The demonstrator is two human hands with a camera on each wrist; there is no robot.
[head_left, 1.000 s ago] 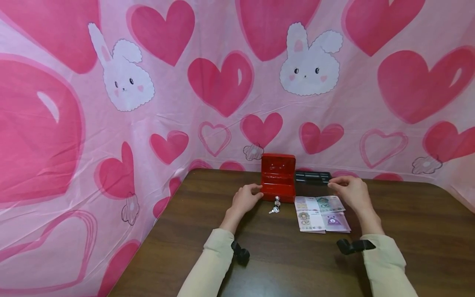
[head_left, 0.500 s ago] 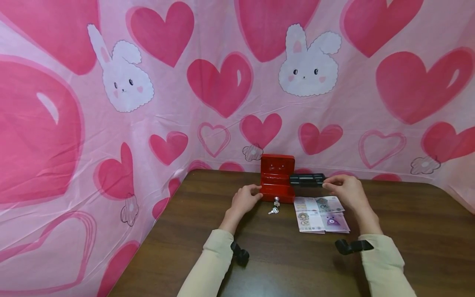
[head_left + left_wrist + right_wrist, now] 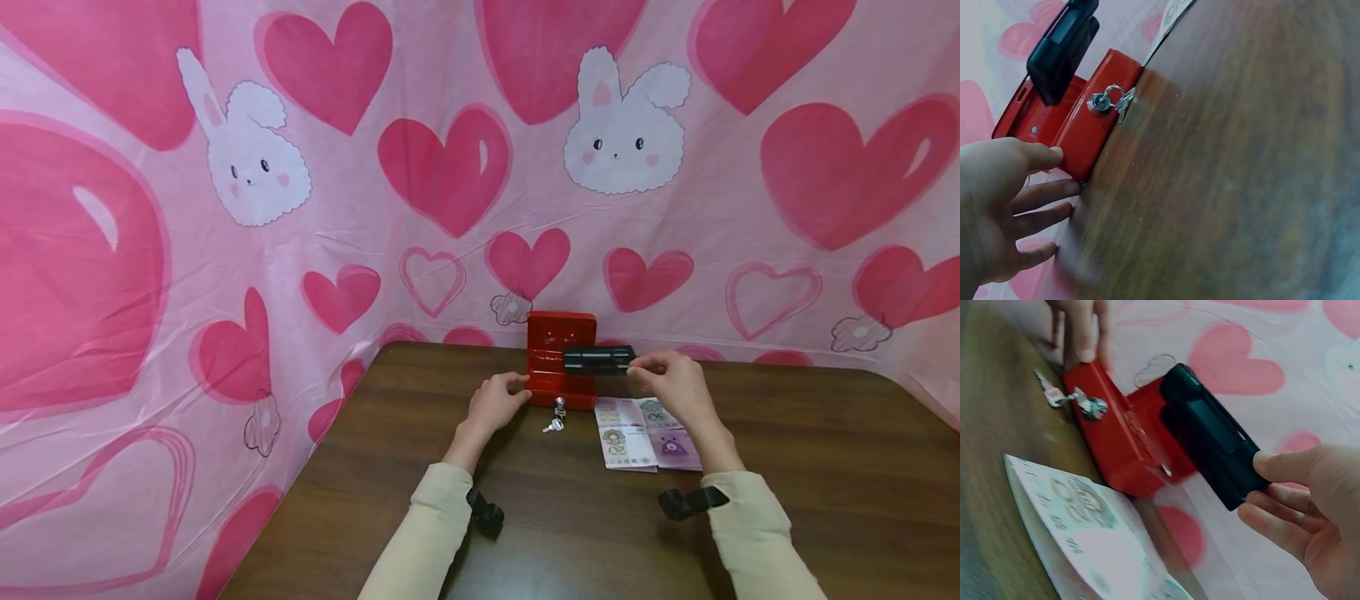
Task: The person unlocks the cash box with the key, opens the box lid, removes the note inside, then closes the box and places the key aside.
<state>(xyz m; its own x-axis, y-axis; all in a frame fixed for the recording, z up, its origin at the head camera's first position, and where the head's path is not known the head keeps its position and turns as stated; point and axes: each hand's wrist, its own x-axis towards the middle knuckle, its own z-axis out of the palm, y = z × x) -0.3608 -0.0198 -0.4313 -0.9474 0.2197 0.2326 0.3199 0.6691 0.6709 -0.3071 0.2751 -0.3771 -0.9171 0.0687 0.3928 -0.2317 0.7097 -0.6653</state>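
A small red cash box [image 3: 540,400] stands at the back of the wooden table with its lid [image 3: 561,325] raised. My left hand [image 3: 497,403] is at its left side, thumb tip touching the rim and the other fingers fairly straight and spread by the side wall [image 3: 1088,153]. Keys on a ring [image 3: 1124,105] hang from the lock in the front. Over the right part of the box is a black coin tray [image 3: 597,361], tilted in the right wrist view. My right hand [image 3: 677,390] pinches the tray's right end between thumb and fingers.
Folded banknotes [image 3: 626,446] lie on the table [image 3: 585,525] just right of the box, under my right hand and wrist. A pink cloth [image 3: 465,192] with hearts and rabbits hangs behind the table's back edge. Each wrist wears a black camera mount [image 3: 693,502].
My right hand has moved left with the coin tray, from beside the cash box to over its right part. The left hand stays at the box's left side.
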